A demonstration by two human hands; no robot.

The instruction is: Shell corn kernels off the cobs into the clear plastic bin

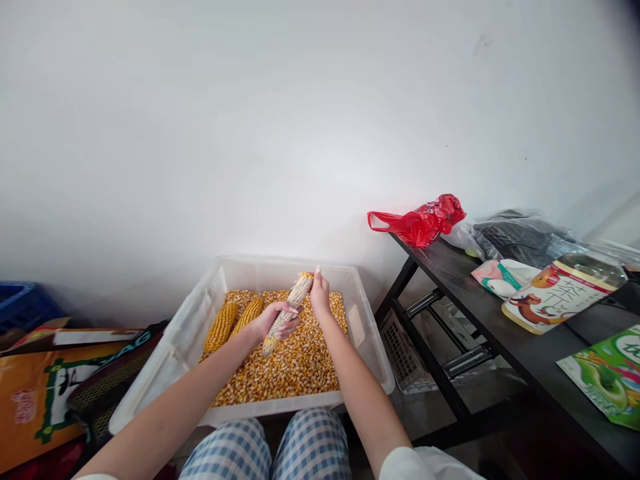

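My left hand (pixel 279 321) is wrapped round the middle of a corn cob (pixel 299 292), which is mostly stripped to pale white. A few yellow kernels remain at its two ends. The cob tilts, its top leaning to the right. My right hand (pixel 319 293) is closed at the cob's upper end, thumb up against it; part of its fingers is hidden. Below both hands, loose corn kernels (pixel 300 373) cover the bottom of a translucent plastic bin (pixel 200 303). Two cobs full of yellow kernels, an outer one (pixel 221 327) and an inner one (pixel 249 313), lie at the bin's left side.
A black table (pixel 480 303) on the right bears a red plastic bag (pixel 425 223), a labelled jar (pixel 560 297) and a green package (pixel 610 373). A crate (pixel 405 357) stands below it. To the left are an orange box (pixel 25 387) and a blue basket (pixel 25 307).
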